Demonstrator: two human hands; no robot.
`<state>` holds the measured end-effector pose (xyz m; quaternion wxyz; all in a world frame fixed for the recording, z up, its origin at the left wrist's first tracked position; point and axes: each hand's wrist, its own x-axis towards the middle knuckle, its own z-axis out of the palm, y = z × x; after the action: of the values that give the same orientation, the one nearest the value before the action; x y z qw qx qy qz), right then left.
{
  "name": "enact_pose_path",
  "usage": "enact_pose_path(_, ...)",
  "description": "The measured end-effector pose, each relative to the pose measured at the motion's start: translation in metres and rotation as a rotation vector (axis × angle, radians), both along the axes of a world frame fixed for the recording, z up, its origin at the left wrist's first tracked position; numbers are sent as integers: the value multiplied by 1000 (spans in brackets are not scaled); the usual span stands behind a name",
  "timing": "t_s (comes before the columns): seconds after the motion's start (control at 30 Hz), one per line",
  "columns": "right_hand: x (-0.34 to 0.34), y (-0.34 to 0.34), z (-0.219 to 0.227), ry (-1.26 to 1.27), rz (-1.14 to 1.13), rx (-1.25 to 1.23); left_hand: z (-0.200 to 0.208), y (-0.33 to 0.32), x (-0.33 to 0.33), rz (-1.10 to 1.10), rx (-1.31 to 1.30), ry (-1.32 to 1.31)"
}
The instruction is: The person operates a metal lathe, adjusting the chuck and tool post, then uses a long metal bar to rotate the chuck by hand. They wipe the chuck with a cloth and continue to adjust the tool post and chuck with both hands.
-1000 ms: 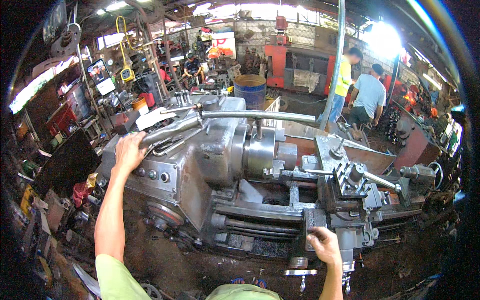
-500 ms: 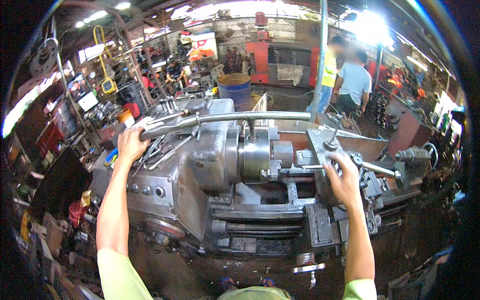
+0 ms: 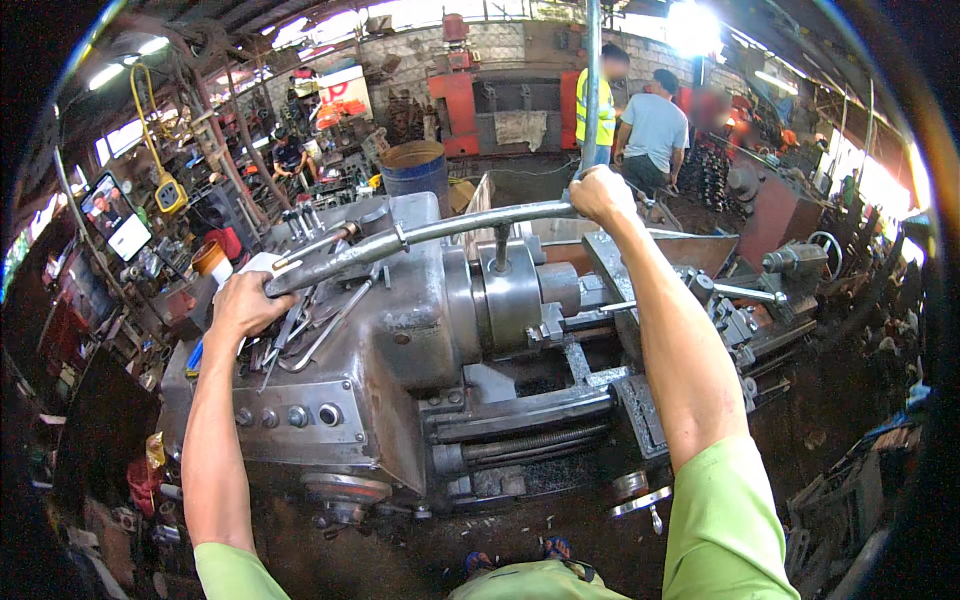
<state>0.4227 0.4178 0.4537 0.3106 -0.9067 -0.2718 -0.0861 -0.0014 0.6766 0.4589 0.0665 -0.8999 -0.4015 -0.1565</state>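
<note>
A long metal pipe (image 3: pixel 350 258) runs across the top of a lathe, slightly bent in appearance. My left hand (image 3: pixel 248 304) is closed on its thick left end, above the headstock (image 3: pixel 395 320). Up at the far right end, my right hand (image 3: pixel 603 195) is wrapped round the bar. Under the pipe, a short upright stem (image 3: pixel 502 247) stands in the top of the chuck (image 3: pixel 512 300). The chuck's jaws hold a round metal workpiece (image 3: pixel 560 287). Hex keys and other hand tools (image 3: pixel 330 325) lie on the headstock beside my left hand.
The tool post and its handle (image 3: pixel 750 293) stand right of the chuck, with the tailstock (image 3: pixel 797 258) beyond. A vertical pole (image 3: pixel 592 90) rises behind my right hand. Further back are a blue drum (image 3: pixel 413 178) and people, one in a light blue shirt (image 3: pixel 655 128).
My right hand has left the area by the tool post and taken hold of the pipe's right end. My left hand stays on the left end. The whole view has turned slightly right.
</note>
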Motion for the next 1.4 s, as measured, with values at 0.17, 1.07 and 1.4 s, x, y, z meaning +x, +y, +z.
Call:
enact_pose_path(0.17, 8, 5, 3, 112, -92, 64, 3, 3, 5, 27, -22, 107)
enact_pose_path(1.07, -1, -3, 4, -103, 30, 229, -13, -5, 19, 319, 82, 79)
enact_pose_path(1.4, 6, 4, -2, -161, 76, 342, -19, 4, 13, 387, 105, 93)
